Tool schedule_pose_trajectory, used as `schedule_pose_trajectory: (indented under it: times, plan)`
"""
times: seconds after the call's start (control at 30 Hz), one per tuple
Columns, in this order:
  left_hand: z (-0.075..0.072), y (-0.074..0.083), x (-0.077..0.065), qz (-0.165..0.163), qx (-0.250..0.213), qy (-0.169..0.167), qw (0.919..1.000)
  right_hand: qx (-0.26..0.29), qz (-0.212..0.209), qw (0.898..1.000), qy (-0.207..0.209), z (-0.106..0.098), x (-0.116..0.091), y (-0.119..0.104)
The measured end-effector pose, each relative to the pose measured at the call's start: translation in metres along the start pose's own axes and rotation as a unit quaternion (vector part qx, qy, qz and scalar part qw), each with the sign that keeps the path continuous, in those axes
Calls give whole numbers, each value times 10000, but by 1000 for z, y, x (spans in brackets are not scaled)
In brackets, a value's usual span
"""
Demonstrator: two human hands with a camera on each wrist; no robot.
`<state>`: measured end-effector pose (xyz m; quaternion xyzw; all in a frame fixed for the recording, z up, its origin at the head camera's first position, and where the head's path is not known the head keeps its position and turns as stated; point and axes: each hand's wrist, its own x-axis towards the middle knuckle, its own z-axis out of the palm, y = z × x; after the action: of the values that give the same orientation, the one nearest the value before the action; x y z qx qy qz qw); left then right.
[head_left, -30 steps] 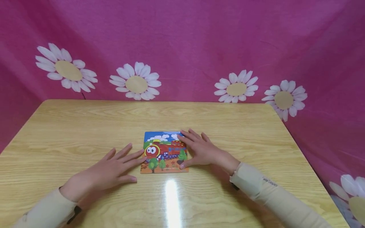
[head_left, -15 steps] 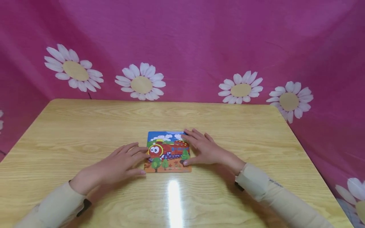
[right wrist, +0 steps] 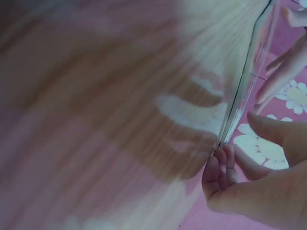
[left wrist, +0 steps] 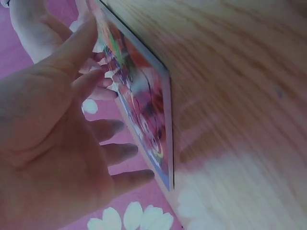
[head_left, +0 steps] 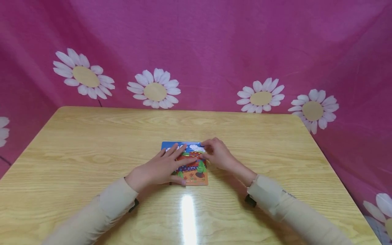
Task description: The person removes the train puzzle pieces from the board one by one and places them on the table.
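At the left, the bare left hand (head_left: 157,170), coming from a beige long fabric sleeve (head_left: 110,204), is spread over a thin rectangular board (head_left: 193,179) with a glossy printed picture. Its fingers are nearly straight and apart, and it grips nothing; whether the palm really presses on the picture, I cannot tell. The board lies flat, near the middle of the table, and between the fingers one sees green trees, white clouds, a blue sky and what looks like a red train.

At the right, the bare right hand (head_left: 220,154) is at the far right corner of the board, with its fingers bent inward. The right wrist view shows the fingertips (right wrist: 219,160) at the edge, while the thumb stands apart from them; whether they pinch something there, I cannot tell.

In my judgement, the step in hand is to steady the board with the left hand while the right hand works at its corner. The next move seems to call for a fine hold with the right fingertips and a quiet left hand.

The surface is a light yellow wood-grain table (head_left: 107,143) with a bright reflection (head_left: 189,217) on its near part. Behind it hangs a magenta cloth (head_left: 199,44) with large white daisies (head_left: 154,91).
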<state>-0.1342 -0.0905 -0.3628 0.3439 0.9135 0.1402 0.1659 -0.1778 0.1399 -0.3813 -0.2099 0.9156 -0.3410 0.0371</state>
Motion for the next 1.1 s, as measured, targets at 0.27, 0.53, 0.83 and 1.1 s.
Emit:
schedule_pose_trajectory:
  times: [0.27,0.53,0.83,1.1]
  plan:
    - [-1,1,9,-184,126,-256,9994,638,1113,9917,-92,1,9,-5]
    - [-2,1,8,-153,189,-196,9995,1047,1505,9828,-239,-4,17,-3]
    - [2,0,7,-65,217,-102,9997,1083,1234,9864,-50,0,18,-3]
    - [4,-2,6,-70,184,-110,9997,781,984,9921,7,8,20,-9]
